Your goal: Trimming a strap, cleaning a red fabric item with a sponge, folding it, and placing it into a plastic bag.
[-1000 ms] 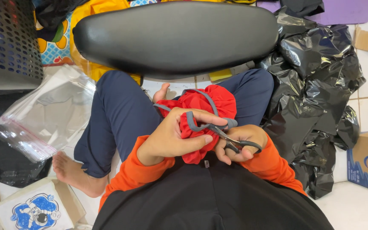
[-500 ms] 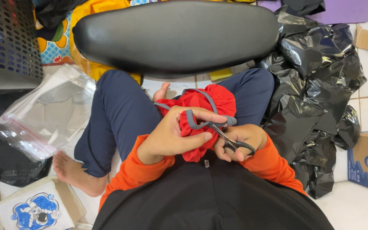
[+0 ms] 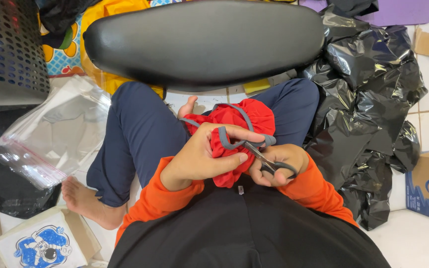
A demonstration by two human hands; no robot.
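- We note the left hand [image 3: 199,156] clenching soft red cloth [image 3: 239,119], grey-trimmed, in the lap.
- Right hand [image 3: 276,166] grips slim metal scissors [image 3: 264,160].
- Positions match the earlier frame.

The red cloth [image 3: 234,134] is soft and all bunched up into a ball. It sits in the person's lap, in the middle of the view, between the two knees. It has a thin gray strap [image 3: 234,141] along its edge. The strap makes a loop over the top of the cloth, at about 12 o'clock, and another bit sticks out at 3 o'clock. The left hand [image 3: 199,159] squeezes the cloth from the 9 o'clock side.

The scissors [image 3: 266,160] are small, with black handles and shiny metal blades. They lie at about 4 o'clock from the cloth, in the right hand [image 3: 276,166]. The blades point up and left, right at the gray strap, touching it.
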